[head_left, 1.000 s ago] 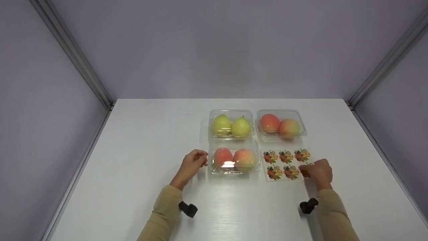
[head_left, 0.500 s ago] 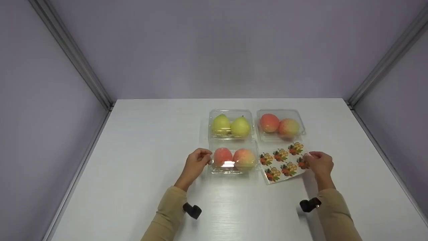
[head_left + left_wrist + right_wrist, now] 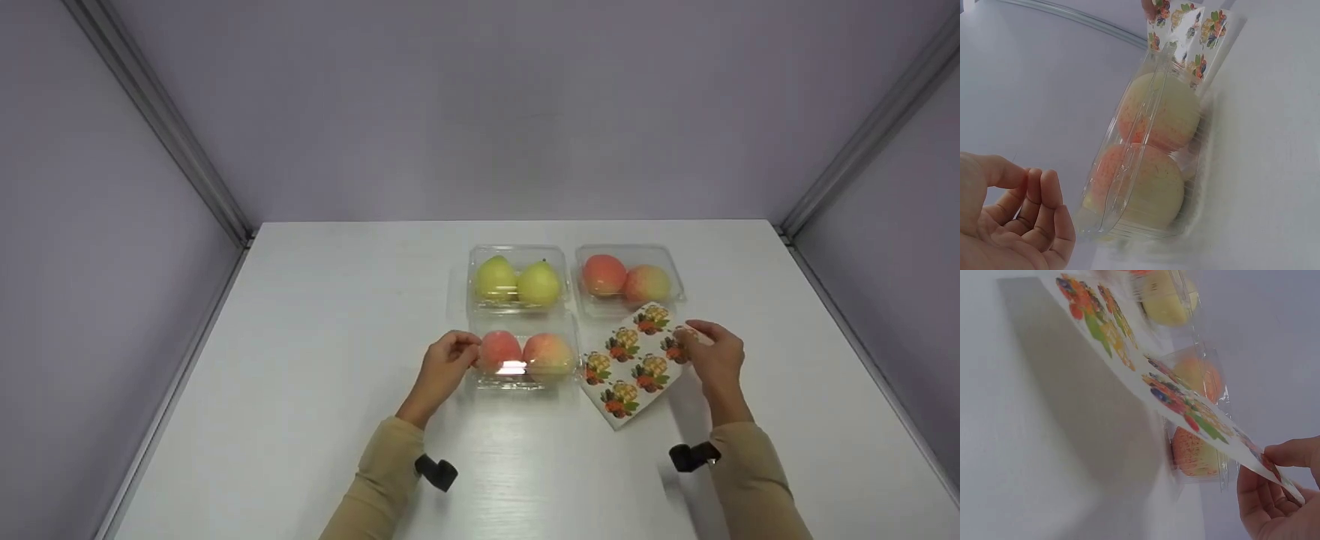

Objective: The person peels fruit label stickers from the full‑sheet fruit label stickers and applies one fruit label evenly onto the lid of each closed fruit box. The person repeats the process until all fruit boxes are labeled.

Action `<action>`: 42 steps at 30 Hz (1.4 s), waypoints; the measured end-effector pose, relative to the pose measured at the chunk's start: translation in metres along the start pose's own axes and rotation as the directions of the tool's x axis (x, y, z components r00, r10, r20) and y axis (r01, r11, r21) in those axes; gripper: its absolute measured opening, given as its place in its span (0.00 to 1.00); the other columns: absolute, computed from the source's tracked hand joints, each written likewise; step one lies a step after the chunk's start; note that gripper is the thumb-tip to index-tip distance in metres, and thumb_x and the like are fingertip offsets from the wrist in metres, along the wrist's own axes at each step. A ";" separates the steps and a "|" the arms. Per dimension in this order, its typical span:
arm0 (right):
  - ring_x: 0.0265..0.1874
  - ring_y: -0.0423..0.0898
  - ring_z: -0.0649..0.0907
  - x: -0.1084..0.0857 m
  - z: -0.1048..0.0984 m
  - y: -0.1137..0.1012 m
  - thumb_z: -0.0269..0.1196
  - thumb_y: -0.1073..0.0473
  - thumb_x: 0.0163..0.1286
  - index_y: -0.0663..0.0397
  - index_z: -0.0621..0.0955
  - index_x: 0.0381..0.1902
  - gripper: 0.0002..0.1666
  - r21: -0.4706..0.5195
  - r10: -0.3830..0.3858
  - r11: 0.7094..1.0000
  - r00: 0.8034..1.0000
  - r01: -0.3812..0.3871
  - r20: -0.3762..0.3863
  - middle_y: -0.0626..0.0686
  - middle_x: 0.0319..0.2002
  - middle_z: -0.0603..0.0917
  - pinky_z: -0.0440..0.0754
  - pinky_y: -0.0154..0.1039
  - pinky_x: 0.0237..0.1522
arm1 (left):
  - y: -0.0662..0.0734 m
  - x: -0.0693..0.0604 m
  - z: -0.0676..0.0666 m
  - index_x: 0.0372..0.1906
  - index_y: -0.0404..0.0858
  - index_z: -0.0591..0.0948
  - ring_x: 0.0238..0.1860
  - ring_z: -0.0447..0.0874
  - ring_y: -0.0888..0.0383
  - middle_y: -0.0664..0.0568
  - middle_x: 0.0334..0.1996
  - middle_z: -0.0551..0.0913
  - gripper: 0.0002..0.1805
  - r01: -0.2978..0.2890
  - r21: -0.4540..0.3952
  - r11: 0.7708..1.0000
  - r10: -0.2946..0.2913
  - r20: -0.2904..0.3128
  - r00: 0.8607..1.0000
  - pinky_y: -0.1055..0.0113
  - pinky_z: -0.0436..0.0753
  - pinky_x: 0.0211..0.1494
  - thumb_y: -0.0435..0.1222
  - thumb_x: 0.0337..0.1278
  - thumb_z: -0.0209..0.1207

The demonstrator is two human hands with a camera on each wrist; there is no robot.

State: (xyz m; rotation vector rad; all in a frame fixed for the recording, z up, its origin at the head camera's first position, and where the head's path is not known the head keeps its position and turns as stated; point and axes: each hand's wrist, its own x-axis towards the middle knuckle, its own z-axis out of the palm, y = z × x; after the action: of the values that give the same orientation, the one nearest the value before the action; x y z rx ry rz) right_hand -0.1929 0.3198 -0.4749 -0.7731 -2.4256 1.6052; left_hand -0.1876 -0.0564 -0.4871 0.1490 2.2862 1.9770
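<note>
Pale walls [image 3: 480, 112] enclose a white table [image 3: 337, 300]. Over it, the right hand [image 3: 716, 356] pinches one corner of the sticker sheet [image 3: 636, 361], which tilts up off the table; lifting it seems the step in hand. The left hand [image 3: 442, 367], loosely curled, thumb to forefinger, shows nothing held, just beside the near peach box [image 3: 510, 386]. Beyond stand the pear box [image 3: 517, 249] and far peach box [image 3: 626, 249]. Next likely calls for the left fingers on a sticker's edge, the sheet steady.
</note>
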 end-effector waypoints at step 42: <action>0.18 0.32 0.82 -0.047 0.011 -0.070 0.67 0.63 0.61 0.64 0.78 0.46 0.17 0.254 -0.297 0.923 0.955 0.290 -0.013 0.35 0.20 0.81 0.78 0.27 0.21 | 0.022 0.003 0.013 0.46 0.25 0.76 0.35 0.77 0.65 0.29 0.42 0.80 0.11 -0.096 -0.005 0.995 0.096 0.043 0.994 0.75 0.80 0.39 0.29 0.65 0.50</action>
State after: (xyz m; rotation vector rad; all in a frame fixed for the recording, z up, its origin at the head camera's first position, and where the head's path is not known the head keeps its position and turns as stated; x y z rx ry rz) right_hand -0.1808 0.2671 -0.4091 -0.3296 -2.1620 1.7585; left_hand -0.1883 -0.0397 -0.4669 0.3032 2.2906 2.0009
